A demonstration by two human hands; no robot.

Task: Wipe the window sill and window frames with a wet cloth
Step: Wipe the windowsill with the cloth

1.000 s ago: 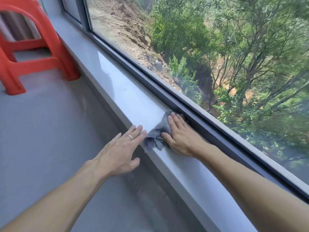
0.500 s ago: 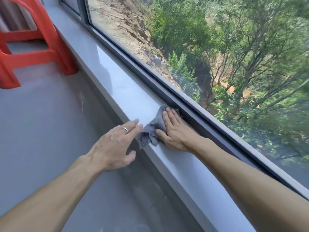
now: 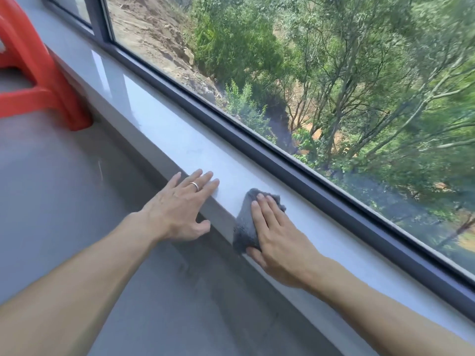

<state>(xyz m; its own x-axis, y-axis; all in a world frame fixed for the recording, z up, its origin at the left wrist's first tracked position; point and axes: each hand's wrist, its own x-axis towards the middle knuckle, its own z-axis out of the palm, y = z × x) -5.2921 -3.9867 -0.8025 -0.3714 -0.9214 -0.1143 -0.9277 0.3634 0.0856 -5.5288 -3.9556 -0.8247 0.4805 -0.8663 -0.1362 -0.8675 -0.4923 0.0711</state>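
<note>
Step in hand: wiping the top of the window sill point(image 3: 180, 140); judging by where the cloth lies, the pass runs along the sill's front half.
Cloth: a small grey cloth point(image 3: 245, 224), bunched, lies flat on the sill near its front edge, at about 6 o'clock in the view, its lower corner hanging just over that edge.
Right hand: the right hand point(image 3: 277, 237) lies palm-down on the cloth, fingers straight and close together, pointing toward 11 o'clock; the grip is flat and pressing, not curled round the cloth, with the thumb at the sill's front lip.
Left hand: the left hand point(image 3: 180, 209) rests at about 8 o'clock from the cloth, just beside it but apart; its fingers are straight, tips laid on the sill's front edge, holding nothing. A ring point(image 3: 194, 186) shows on one finger.
Frame: the dark window frame point(image 3: 282, 160) runs from 11 o'clock down to 4 o'clock along the back of the sill; the cloth is apart from it, with a strip of bare sill between.
Other things: a red plastic stool point(image 3: 43, 80) stands on the grey floor point(image 3: 51, 201) at 10 o'clock.
Next move calls for: steady downward pressure while sliding the cloth along the sill, then shifting it back against the frame's lower rail, probably with fingertips tucked into the corner.
Risk: the overhanging corner could drag off the edge if the pass drifts forward.
</note>
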